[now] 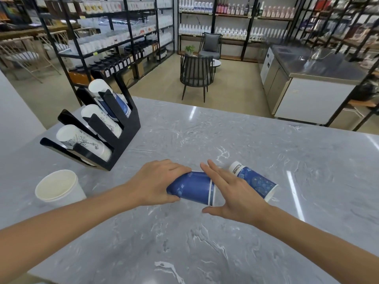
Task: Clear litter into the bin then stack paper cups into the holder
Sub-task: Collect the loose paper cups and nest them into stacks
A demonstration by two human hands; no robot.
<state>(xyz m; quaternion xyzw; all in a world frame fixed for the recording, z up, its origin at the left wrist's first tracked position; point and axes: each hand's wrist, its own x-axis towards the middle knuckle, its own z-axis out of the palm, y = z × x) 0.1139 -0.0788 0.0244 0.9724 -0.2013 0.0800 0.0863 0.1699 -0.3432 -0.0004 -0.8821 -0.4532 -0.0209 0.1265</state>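
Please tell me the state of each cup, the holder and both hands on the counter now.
left hand: grips blue cup
blue cup: on its side, held
right hand: open, fingers straight at that cup's rim
second blue cup: lying on its side, untouched
white cup: upright, empty
holder: three slots, each with stacked cups

Two hands are in view: the left hand [158,182] and the right hand [229,193]. Two blue paper cups lie on their sides near the middle of the frame on the grey worktop [205,242]: the near blue cup [192,188] and the far blue cup [256,180]. One white cup [58,188] stands upright at the left. One black holder [123,136] at upper left has three slots, each with one stack of cups; the cups within each stack cannot be counted.
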